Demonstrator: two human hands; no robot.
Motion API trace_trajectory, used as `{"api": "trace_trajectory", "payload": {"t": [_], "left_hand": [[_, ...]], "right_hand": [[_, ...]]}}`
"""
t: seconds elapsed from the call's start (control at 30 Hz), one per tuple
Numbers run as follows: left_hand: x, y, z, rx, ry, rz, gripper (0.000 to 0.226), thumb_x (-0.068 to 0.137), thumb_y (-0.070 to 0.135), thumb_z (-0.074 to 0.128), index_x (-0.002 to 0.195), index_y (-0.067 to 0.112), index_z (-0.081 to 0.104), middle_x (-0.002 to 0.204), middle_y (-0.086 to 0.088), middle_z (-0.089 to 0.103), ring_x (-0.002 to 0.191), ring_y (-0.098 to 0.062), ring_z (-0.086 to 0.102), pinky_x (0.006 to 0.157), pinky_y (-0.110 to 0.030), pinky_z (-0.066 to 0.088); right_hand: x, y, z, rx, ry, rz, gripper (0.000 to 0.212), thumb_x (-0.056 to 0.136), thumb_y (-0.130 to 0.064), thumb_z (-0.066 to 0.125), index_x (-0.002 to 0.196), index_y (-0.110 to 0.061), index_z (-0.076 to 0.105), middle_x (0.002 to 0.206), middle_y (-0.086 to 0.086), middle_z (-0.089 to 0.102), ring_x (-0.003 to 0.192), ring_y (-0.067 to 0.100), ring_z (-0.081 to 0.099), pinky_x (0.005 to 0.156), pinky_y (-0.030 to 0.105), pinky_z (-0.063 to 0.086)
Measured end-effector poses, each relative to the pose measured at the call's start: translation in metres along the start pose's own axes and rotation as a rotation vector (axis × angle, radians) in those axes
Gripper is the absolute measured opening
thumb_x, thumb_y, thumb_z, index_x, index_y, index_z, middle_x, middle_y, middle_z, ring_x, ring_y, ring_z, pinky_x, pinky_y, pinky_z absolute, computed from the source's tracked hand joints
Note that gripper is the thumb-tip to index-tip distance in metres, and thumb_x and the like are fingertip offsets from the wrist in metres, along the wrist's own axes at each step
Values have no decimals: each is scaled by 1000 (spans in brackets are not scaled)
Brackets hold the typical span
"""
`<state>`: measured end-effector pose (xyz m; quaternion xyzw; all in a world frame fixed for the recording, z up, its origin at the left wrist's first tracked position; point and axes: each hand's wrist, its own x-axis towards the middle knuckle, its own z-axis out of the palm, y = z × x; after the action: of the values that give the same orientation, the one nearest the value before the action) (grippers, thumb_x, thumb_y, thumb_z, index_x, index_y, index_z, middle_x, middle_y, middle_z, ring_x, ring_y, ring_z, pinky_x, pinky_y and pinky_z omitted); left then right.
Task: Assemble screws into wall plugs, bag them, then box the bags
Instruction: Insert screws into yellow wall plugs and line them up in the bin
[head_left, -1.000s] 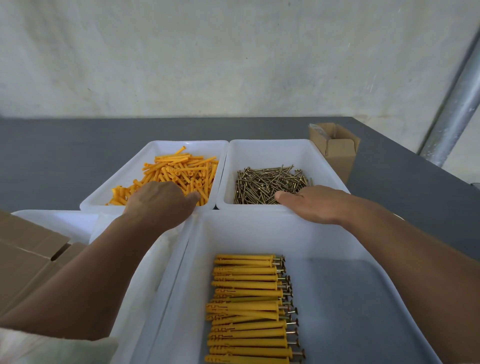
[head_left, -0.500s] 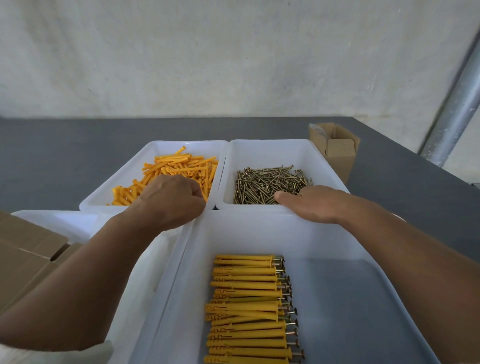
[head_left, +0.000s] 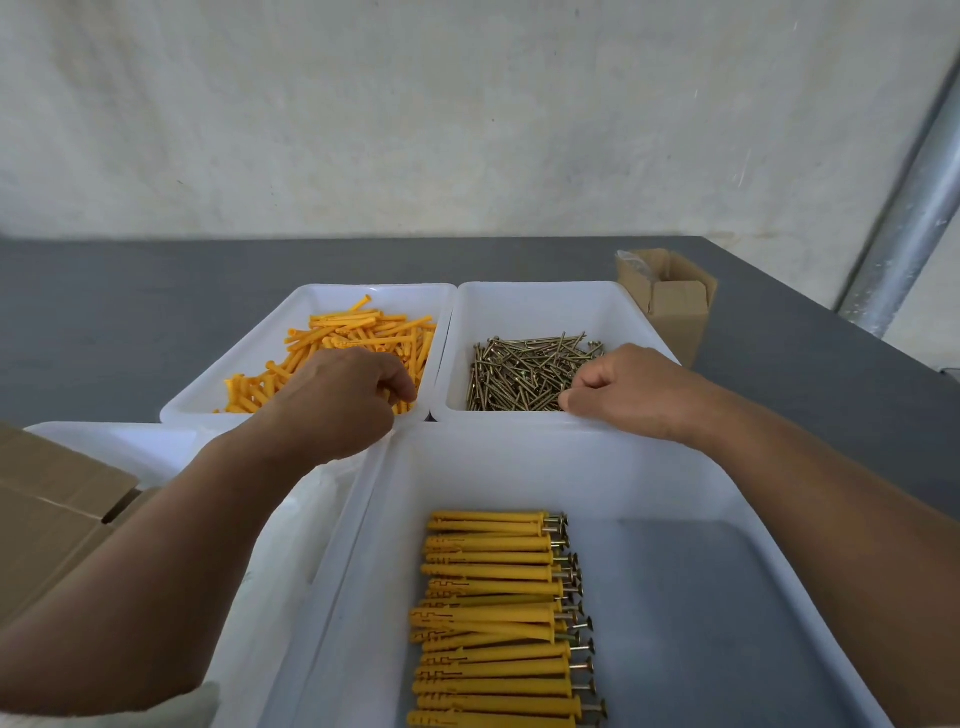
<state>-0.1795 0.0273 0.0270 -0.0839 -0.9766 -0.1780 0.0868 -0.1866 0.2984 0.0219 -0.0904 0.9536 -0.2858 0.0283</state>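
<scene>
hands reach to the middle of the frame, one into each of two white plastic trays set side by side on the dark grey table (head_left: 130, 312). the left hand (head_left: 337, 402) is down in the left tray (head_left: 311, 299), over the near end of a loose heap of orange plastic wall plugs (head_left: 358, 335). its fingers are curled tight with the thumb against them, and orange shows in the pinch, so it grips plugs from the heap. the right hand (head_left: 636, 395) sits at the near right corner of the right tray (head_left: 545, 299), over a tangle of brass-coloured screws (head_left: 519, 371). its fingers are folded under and the thumb tip lies at the edge of the pile, but whether a screw is caught between them i cannot tell.

below them, filling the lower middle of the frame, stands a large white plastic bin (head_left: 519, 467). on its floor lies a neat row of yellow plugs with screws already set in them (head_left: 493, 613), screw heads pointing right.

upper right of the trays stands a small brown cardboard box (head_left: 675, 312), flaps open, with a bit of clear plastic at its top left corner. at the left edge lies a larger brown cardboard carton (head_left: 47, 499), and beside it another white tray (head_left: 104, 441), partly hidden by the left forearm. a pale plaster wall (head_left: 415, 114) rises behind the table, with a grey metal pipe (head_left: 914, 218) slanting down the right side.
</scene>
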Motion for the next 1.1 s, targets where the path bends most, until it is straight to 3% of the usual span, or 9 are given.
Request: {"api": "trace_trajectory", "payload": {"t": [0.17, 0.3, 0.43, 0.5, 0.67, 0.8, 0.9, 0.97, 1.1], "left_hand": [[2, 3, 1, -98, 226, -17, 38, 85, 0, 49, 98, 30, 67, 86, 16, 63, 79, -4, 54, 60, -1, 36], [3, 6, -3, -244, 437, -80, 30, 90, 6, 52, 103, 25, 70, 94, 7, 68, 76, -14, 63, 61, -16, 42], [3, 6, -8, -480, 566, -123, 26, 86, 6, 62, 99, 27, 68, 91, 9, 66, 76, -13, 67, 63, -23, 50], [4, 7, -11, -735, 558, -164, 24, 85, 0, 63, 94, 22, 68, 85, 7, 63, 76, -19, 70, 71, -31, 58], [5, 11, -10, -1189, 364, -297, 19, 90, -7, 59, 92, 11, 64, 82, -7, 59, 75, -17, 68, 65, -26, 59], [5, 16, -7, -1374, 231, -429, 14, 92, -7, 55, 97, 4, 61, 85, -13, 63, 74, -18, 67, 59, -24, 59], [4, 21, -4, -1462, 157, -467, 12, 94, -7, 52, 99, 0, 59, 89, -16, 62, 79, -20, 65, 59, -25, 60], [3, 24, -3, -1513, 126, -494, 11, 94, -7, 51, 98, -1, 59, 90, -16, 62, 81, -21, 65, 61, -26, 60], [1, 28, -3, -1607, 79, -516, 11, 94, -8, 50, 92, -3, 60, 87, -15, 64, 76, -21, 68, 59, -27, 60]], "right_hand": [[-2, -7, -2, -36, -2, -50, 23, 90, -35, 65, 75, -18, 69, 73, -10, 63, 65, 7, 53, 57, 22, 38], [-5, -12, -8, -131, -15, -74, 8, 88, -31, 67, 84, -25, 71, 85, -15, 68, 82, 6, 62, 63, 21, 44], [-10, -17, -15, -221, -29, -86, 9, 88, -23, 68, 82, -29, 67, 83, -16, 63, 76, 0, 56, 56, 17, 36], [-13, -20, -17, -296, -38, -97, 11, 90, -19, 65, 84, -28, 65, 82, -15, 59, 74, 0, 52, 54, 17, 33], [-17, -26, -18, -387, -58, -69, 24, 92, -5, 51, 90, -28, 57, 87, -12, 53, 71, 0, 45, 49, 16, 30], [-18, -30, -17, -312, -62, -39, 44, 95, -4, 43, 128, -30, 55, 99, -13, 50, 87, 8, 48, 56, 18, 35], [-20, -36, -17, -253, -40, -44, 41, 97, -5, 41, 127, -25, 62, 114, -8, 60, 96, 10, 47, 61, 17, 36], [-21, -39, -14, -148, -11, -14, 35, 96, -7, 43, 121, -22, 63, 96, -12, 60, 93, 12, 52, 65, 22, 42], [-18, -47, -6, 204, 5, 66, 19, 94, -7, 44, 104, -14, 58, 75, 4, 59, 70, 19, 57, 68, 33, 49]]}}
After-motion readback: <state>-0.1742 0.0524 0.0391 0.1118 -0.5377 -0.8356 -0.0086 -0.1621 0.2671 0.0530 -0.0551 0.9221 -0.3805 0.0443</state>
